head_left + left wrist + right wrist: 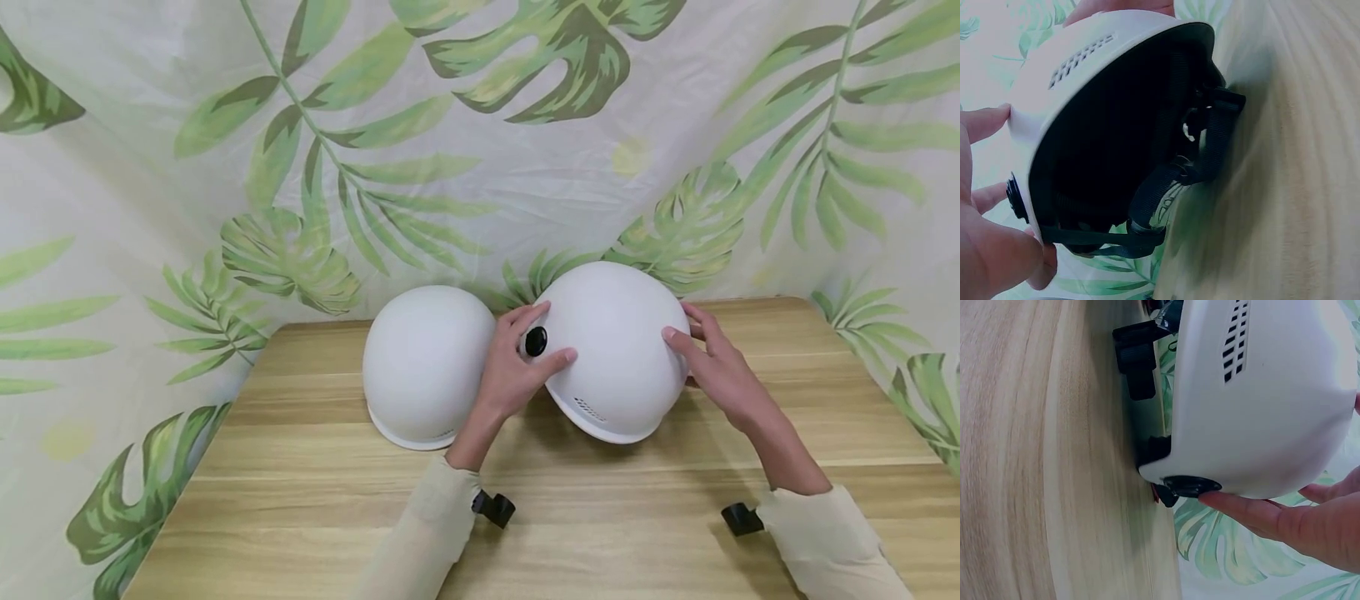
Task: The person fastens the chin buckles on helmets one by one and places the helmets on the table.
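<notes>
A white helmet with a dark inside is held tilted between two hands, its rim above the table. The left hand grips one side, thumb and fingers spread around a round black disc. On the opposite side, the right hand holds the shell with its thumb on the outer face and some fingers hidden behind. Black straps hang from the opening in the left wrist view. A black buckle dangles near the tabletop in the right wrist view, where a fingertip touches another black disc.
A second white helmet rests dome up on the wood-grain table, close to the left hand. Behind the table hangs a leaf-print cloth. Black wrist mounts stick out from both sleeves.
</notes>
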`<state>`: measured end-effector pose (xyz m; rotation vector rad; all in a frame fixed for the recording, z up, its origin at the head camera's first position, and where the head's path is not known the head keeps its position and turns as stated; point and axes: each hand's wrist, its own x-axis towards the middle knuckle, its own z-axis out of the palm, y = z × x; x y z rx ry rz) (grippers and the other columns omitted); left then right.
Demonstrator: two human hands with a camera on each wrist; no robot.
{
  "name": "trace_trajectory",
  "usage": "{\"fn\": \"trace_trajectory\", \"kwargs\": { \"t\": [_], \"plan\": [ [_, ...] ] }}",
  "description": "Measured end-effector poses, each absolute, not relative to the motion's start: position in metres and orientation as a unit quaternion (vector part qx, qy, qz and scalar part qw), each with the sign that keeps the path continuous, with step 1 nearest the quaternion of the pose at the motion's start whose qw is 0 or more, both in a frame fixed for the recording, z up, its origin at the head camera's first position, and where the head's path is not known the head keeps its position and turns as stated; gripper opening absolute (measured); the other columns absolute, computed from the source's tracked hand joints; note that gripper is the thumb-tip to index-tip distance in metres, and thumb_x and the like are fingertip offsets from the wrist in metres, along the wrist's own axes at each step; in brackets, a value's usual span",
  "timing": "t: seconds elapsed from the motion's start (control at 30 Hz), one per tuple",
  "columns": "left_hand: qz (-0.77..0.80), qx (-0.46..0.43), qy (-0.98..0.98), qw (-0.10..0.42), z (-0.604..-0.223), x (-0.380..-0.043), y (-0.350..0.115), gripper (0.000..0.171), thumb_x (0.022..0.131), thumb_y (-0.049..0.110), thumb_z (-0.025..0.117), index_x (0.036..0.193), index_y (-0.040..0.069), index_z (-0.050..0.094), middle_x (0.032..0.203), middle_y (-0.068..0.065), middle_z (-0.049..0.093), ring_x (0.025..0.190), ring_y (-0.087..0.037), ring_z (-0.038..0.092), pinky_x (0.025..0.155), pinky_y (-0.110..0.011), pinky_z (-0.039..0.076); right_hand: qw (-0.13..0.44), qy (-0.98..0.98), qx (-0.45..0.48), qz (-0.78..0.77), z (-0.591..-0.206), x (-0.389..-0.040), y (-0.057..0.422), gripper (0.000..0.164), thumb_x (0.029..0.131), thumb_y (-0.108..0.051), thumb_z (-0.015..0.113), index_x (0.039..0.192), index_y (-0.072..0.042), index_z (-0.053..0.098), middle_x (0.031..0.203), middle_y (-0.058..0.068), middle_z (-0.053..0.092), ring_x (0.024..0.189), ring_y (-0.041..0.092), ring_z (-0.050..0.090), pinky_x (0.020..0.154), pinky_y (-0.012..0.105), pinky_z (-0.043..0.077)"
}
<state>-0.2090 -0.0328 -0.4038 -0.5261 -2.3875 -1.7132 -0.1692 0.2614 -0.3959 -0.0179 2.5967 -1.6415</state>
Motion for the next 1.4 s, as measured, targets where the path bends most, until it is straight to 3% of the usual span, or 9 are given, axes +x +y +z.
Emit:
{"fn": "trace_trajectory", "kwargs": {
  "t": [0.17,0.37,0.5,0.67,0.8,0.93,1.03,1.23,1.4],
  "plan": [
    [-0.572,-0.193,-0.792,0.092,-0.396,-0.211,-0.035,0.067,0.083,0.021,0.090,0.145,0.012,0.066,0.157,-0.017,0.051,0.150,-0.034,0.047,0.120,-0.054,0.044,0.048,0.838,-0.015,-0.544,-0.396,-0.170,0.262,0.076,0.114,-0.052,0.034,0.172,-0.014,0.004,0.164,0.035,0.025,0.137,0.053,0.048,0.105,0.065,0.052],
    [-0.560,-0.198,-0.799,0.097,-0.392,-0.212,-0.036,0.066,0.083,0.024,0.090,0.143,0.014,0.068,0.157,-0.012,0.053,0.148,-0.029,0.050,0.113,-0.051,0.049,0.010,0.829,-0.022,-0.559,-0.394,-0.172,0.261,0.073,0.115,-0.044,0.037,0.169,-0.003,0.013,0.166,0.030,0.022,0.145,0.048,0.039,0.116,0.069,0.041],
    [-0.560,-0.195,-0.799,0.099,-0.391,-0.212,-0.035,0.064,0.082,0.024,0.091,0.141,0.014,0.069,0.156,-0.010,0.055,0.147,-0.027,0.051,0.109,-0.049,0.050,-0.017,0.830,-0.027,-0.557,-0.394,-0.170,0.262,0.068,0.115,-0.040,0.042,0.170,-0.008,0.018,0.166,0.025,0.027,0.141,0.042,0.044,0.107,0.042,0.053],
    [-0.573,-0.180,-0.794,0.095,-0.391,-0.211,-0.034,0.063,0.083,0.025,0.090,0.141,0.011,0.068,0.153,-0.012,0.054,0.134,-0.030,0.059,0.105,-0.045,0.052,-0.051,0.832,-0.028,-0.552,-0.396,-0.169,0.265,0.063,0.114,-0.038,0.046,0.168,-0.013,0.029,0.167,0.017,0.033,0.135,0.019,0.052,0.089,0.010,0.048],
    [-0.598,-0.177,-0.774,0.104,-0.389,-0.211,-0.036,0.059,0.082,0.020,0.090,0.137,0.009,0.071,0.147,-0.013,0.058,0.127,-0.030,0.063,0.105,-0.041,0.054,-0.056,0.838,-0.028,-0.542,-0.395,-0.168,0.267,0.061,0.114,-0.039,0.046,0.167,-0.013,0.032,0.164,0.016,0.037,0.125,0.007,0.053,0.089,0.010,0.050],
    [-0.629,-0.196,-0.742,0.123,-0.384,-0.212,-0.039,0.055,0.081,0.012,0.089,0.134,0.005,0.072,0.142,-0.014,0.062,0.130,-0.029,0.063,0.111,-0.041,0.054,-0.034,0.849,-0.032,-0.527,-0.391,-0.168,0.267,0.063,0.114,-0.042,0.045,0.167,-0.011,0.030,0.165,0.020,0.036,0.131,0.025,0.056,0.105,0.034,0.057],
    [-0.652,-0.208,-0.719,0.120,-0.382,-0.213,-0.039,0.057,0.082,0.007,0.088,0.136,0.001,0.070,0.142,-0.017,0.060,0.130,-0.030,0.063,0.114,-0.039,0.052,-0.019,0.852,-0.034,-0.522,-0.388,-0.169,0.266,0.067,0.113,-0.045,0.045,0.167,-0.010,0.027,0.168,0.020,0.032,0.141,0.039,0.051,0.112,0.051,0.051],
    [-0.689,-0.207,-0.689,0.087,-0.382,-0.213,-0.036,0.066,0.083,0.000,0.085,0.145,-0.001,0.060,0.146,-0.019,0.054,0.136,-0.030,0.060,0.120,-0.032,0.046,-0.015,0.857,-0.025,-0.515,-0.388,-0.168,0.267,0.068,0.113,-0.047,0.045,0.167,-0.009,0.026,0.168,0.019,0.033,0.144,0.041,0.051,0.097,0.021,0.051],
    [-0.711,-0.189,-0.674,0.070,-0.382,-0.211,-0.034,0.074,0.082,-0.003,0.085,0.149,-0.001,0.054,0.145,-0.019,0.057,0.134,-0.029,0.061,0.112,-0.030,0.051,-0.013,0.862,-0.019,-0.506,-0.388,-0.165,0.268,0.069,0.112,-0.050,0.044,0.167,-0.009,0.028,0.166,0.021,0.033,0.139,0.042,0.055,0.103,0.040,0.054]
  ]
}}
